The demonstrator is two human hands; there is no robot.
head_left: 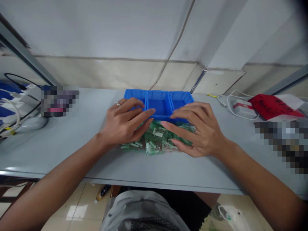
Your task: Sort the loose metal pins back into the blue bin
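Fronting a wall, grey table

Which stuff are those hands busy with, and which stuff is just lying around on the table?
Seems in use:
left hand and right hand
green packets, between the hands
blue bins, just behind the packets

Probably just lying about:
red thing, far right
white box, beside it
grey rounded thing, far left
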